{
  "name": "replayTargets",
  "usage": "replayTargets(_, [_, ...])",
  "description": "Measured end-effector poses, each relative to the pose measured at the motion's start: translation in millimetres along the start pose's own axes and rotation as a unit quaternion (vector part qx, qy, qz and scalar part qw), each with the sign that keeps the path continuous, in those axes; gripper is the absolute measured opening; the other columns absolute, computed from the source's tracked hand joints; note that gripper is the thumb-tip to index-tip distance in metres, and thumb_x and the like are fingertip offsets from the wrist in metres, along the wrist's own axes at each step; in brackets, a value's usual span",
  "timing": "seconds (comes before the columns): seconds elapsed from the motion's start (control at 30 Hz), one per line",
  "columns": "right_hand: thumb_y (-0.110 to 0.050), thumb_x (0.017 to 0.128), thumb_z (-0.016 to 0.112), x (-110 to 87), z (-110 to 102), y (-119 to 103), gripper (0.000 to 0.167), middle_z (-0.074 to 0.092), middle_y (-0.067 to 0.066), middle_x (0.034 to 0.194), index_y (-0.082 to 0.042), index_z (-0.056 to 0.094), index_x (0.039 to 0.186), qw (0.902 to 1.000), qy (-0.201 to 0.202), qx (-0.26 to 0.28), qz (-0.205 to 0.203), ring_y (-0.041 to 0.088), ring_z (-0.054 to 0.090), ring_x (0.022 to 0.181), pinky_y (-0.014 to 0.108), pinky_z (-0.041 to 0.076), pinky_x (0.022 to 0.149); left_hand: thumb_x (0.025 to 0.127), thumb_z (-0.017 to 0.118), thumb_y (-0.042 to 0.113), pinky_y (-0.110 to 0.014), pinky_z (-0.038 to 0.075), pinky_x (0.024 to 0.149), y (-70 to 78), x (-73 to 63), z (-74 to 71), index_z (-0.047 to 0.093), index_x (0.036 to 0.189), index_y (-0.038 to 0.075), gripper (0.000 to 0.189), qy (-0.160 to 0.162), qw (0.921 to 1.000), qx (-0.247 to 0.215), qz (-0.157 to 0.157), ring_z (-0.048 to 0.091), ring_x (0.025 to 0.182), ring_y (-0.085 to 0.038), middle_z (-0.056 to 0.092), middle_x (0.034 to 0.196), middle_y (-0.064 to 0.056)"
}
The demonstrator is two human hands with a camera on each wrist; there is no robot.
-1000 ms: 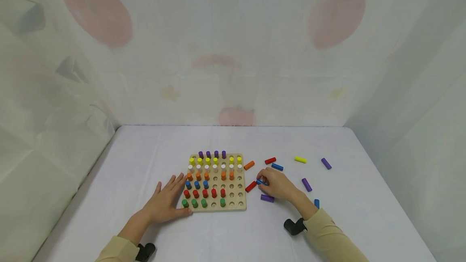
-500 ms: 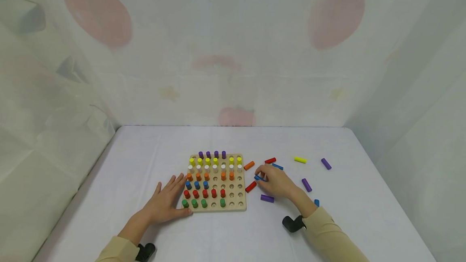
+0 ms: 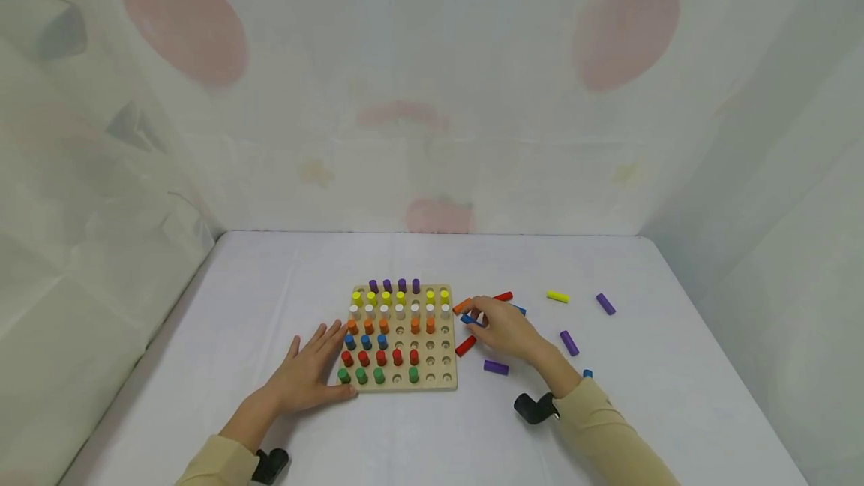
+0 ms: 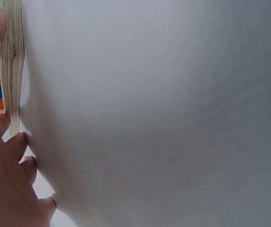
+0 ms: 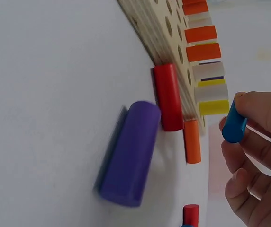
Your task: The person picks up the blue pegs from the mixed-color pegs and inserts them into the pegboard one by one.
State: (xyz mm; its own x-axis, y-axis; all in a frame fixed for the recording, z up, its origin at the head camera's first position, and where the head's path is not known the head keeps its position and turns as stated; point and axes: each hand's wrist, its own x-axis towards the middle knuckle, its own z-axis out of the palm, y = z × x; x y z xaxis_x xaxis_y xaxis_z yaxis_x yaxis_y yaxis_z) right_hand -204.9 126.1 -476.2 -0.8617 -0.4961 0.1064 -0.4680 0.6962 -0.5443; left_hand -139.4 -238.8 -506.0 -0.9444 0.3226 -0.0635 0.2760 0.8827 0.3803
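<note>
A wooden pegboard (image 3: pixel 437 384) lies on the table in the head view, with rows of purple, yellow, white, orange, blue, red and green pegs standing in its holes. My left hand (image 3: pixel 305 375) rests against its left side, fingers spread and thumb at the near left corner. The left wrist view shows that thumb on the board's edge (image 4: pixel 13 61). Between thumb and fingers my right hand (image 3: pixel 505 327) pinches a blue peg (image 5: pixel 235 124), just right of the board and raised above the table. An orange peg (image 5: pixel 192 142) and a red peg (image 5: pixel 168 97) lie below it.
Loose pegs lie scattered right of the board: a purple peg (image 3: pixel 496 367) near the right wrist, another purple peg (image 3: pixel 569 343), a yellow peg (image 3: pixel 557 296) and a far purple peg (image 3: pixel 605 304). A red peg (image 3: pixel 503 295) lies behind the right hand. White cloth covers the table (image 3: pixel 283 268).
My right hand has lifted the blue peg and carried it left and away from me, closer to the board. My left hand stays where it was.
</note>
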Motion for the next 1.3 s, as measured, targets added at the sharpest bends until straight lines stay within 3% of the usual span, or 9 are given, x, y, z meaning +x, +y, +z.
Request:
replayTargets(0.4, [-0.016, 0.086, 0.065, 10.5, 2, -22, 0.030, 0.063, -0.006, 0.102, -0.015, 0.059, 0.116, 0.9996, -0.009, 0.017, -0.019, 0.007, 0.057, 0.083, 0.015, 0.048, 0.066, 0.064, 0.062, 0.074, -0.068, 0.008, 0.104, 0.0, 0.0, 0.2, 0.023, 0.147, 0.017, 0.108, 0.005, 1.0000, 0.002, 0.002, 0.019, 0.139, -0.036, 0.024, 0.152, -0.008])
replayTargets(0.77, [-0.019, 0.088, 0.062, 18.8, 9, -40, 0.027, 0.064, -0.009, 0.096, -0.018, 0.060, 0.115, 0.9992, -0.015, 0.033, -0.019, 0.004, 0.057, 0.082, 0.016, 0.048, 0.067, 0.064, 0.063, 0.072, -0.069, 0.007, 0.104, 1.1, -0.1, -0.7, 0.024, 0.147, 0.017, 0.107, 0.002, 1.0000, -0.003, -0.001, 0.019, 0.139, -0.037, 0.024, 0.152, -0.008])
replayTargets(1.03, [-0.017, 0.088, 0.063, 24.5, 16, -52, 0.025, 0.066, -0.005, 0.097, -0.015, 0.061, 0.113, 0.9976, -0.012, 0.052, -0.044, 0.007, 0.059, 0.083, 0.017, 0.048, 0.069, 0.064, 0.063, 0.073, -0.068, 0.006, 0.104, -0.4, 0.1, 1.3, 0.023, 0.148, 0.018, 0.107, 0.001, 1.0000, -0.004, -0.002, 0.018, 0.139, -0.036, 0.023, 0.152, -0.008])
replayTargets(1.3, [-0.017, 0.089, 0.060, 29.7, 25, -58, 0.022, 0.063, -0.006, 0.096, -0.015, 0.060, 0.110, 0.9967, -0.019, 0.072, -0.032, 0.005, 0.059, 0.086, 0.016, 0.050, 0.073, 0.063, 0.061, 0.075, -0.068, 0.006, 0.104, -1.8, 1.0, 2.5, 0.023, 0.147, 0.019, 0.108, 0.002, 1.0000, -0.004, -0.003, 0.018, 0.139, -0.036, 0.023, 0.152, -0.007])
